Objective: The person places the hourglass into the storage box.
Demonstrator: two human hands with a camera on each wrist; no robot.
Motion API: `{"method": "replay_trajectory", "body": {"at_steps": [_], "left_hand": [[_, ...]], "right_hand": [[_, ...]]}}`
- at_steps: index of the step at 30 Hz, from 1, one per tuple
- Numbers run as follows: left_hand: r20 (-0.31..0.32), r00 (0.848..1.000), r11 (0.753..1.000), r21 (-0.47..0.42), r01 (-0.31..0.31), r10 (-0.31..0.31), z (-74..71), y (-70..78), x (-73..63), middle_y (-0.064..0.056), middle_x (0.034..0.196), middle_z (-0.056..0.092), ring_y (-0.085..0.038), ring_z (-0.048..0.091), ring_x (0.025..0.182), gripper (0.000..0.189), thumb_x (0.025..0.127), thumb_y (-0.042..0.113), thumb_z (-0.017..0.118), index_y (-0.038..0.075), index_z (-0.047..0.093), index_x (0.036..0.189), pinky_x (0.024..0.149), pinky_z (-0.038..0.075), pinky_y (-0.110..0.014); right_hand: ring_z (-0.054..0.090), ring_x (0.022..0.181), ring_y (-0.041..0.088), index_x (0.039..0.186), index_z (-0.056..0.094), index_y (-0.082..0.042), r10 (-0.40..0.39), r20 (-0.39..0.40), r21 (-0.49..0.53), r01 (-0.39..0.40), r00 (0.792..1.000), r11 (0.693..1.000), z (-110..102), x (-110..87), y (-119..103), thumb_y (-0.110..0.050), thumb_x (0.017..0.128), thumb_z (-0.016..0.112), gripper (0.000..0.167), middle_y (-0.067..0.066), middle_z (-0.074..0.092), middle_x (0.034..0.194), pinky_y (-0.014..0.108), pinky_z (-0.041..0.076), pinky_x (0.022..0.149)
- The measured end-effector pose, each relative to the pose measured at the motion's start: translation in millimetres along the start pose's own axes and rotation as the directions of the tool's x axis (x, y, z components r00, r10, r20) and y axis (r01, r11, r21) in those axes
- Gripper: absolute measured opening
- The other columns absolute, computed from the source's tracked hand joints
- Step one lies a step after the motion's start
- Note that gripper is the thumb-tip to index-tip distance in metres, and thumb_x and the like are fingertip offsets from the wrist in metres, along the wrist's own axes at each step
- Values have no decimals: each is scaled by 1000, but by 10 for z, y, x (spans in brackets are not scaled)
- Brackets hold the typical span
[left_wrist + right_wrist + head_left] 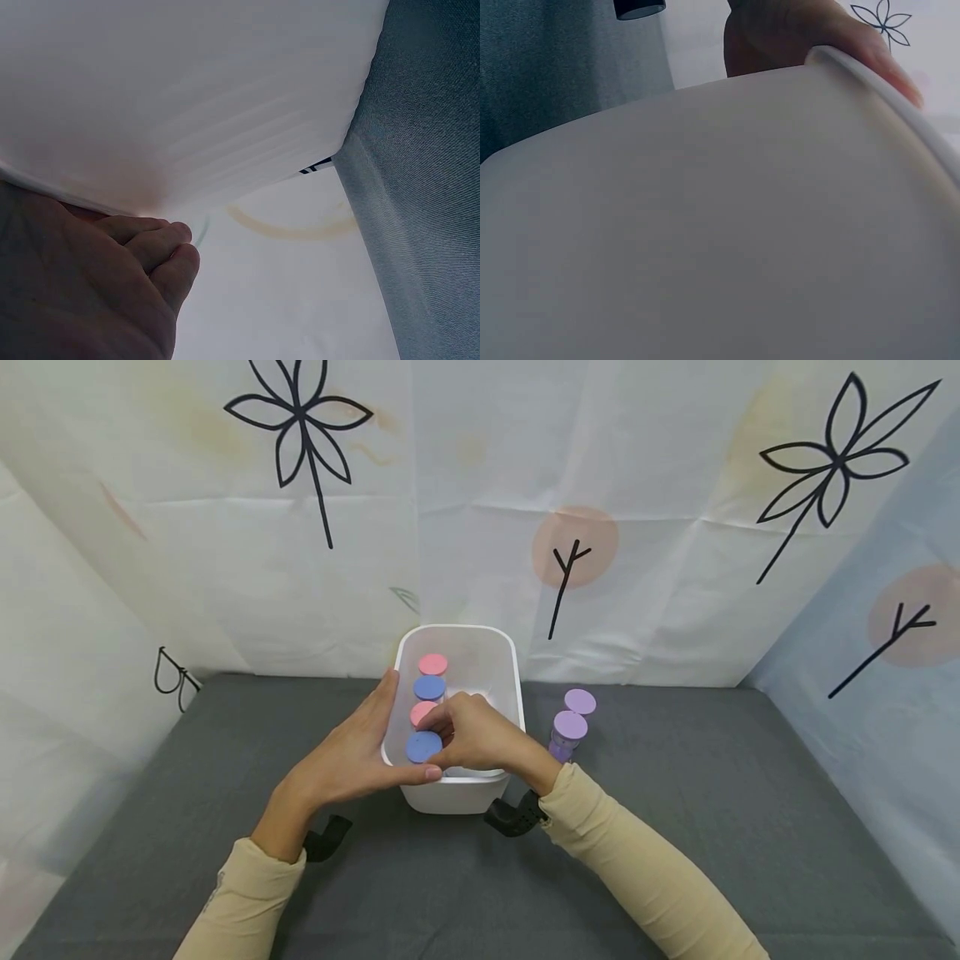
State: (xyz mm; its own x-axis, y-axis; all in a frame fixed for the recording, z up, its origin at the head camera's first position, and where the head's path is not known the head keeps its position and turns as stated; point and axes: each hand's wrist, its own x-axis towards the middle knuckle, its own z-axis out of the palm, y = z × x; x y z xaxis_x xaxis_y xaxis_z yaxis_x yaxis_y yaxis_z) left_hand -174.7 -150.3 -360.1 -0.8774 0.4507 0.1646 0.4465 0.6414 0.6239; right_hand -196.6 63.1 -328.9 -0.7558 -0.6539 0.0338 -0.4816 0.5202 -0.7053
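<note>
A white plastic bin [457, 797] stands on the grey table in the head view. My left hand [341, 760] rests on its near-left corner, fingers straight along the left wall and thumb along the front rim. Inside the bin, a row of capped jars runs front to back: a blue-capped jar [423, 746] in front, then a pink cap [422, 713], a blue cap [430, 687] and a pink cap [432, 664]. My right hand [480, 732] reaches over the right rim and pinches the front blue-capped jar between thumb and fingers. The bin wall hides this hand from the right wrist view.
Two purple-capped jars stand right of the bin beside my right wrist, a nearer jar [570, 727] and a farther jar [580, 701]. A patterned white cloth [480, 568] hangs behind and along both sides of the table [675, 802].
</note>
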Motion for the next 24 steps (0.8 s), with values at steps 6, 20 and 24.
{"method": "replay_trajectory", "body": {"at_steps": [6,20,24], "left_hand": [[3,1000,1000,8,3,-3,-2,0,-7,3,169,-4,-22,9,154,133,76,68,78,19,-11,162,116,26,-56],[12,1000,1000,21,-7,6,-5,8,-14,1,169,-4,-24,9,154,132,77,68,77,19,-10,162,116,27,-56],[12,1000,1000,22,-5,5,-5,11,-12,1,169,-4,-25,10,154,132,77,68,77,19,-11,162,115,28,-56]], "right_hand": [[69,81,6,110,77,-2,29,21,3,-29,999,1000,14,26,-21,-3,77,87,35,1,76,94,20,54,77],[70,90,8,115,76,-4,73,64,-52,-70,995,996,55,72,-11,-3,76,87,40,2,76,103,22,54,82],[70,92,9,115,76,-4,81,60,-62,-77,995,995,60,75,-15,-3,76,87,41,2,76,104,22,54,83]]}}
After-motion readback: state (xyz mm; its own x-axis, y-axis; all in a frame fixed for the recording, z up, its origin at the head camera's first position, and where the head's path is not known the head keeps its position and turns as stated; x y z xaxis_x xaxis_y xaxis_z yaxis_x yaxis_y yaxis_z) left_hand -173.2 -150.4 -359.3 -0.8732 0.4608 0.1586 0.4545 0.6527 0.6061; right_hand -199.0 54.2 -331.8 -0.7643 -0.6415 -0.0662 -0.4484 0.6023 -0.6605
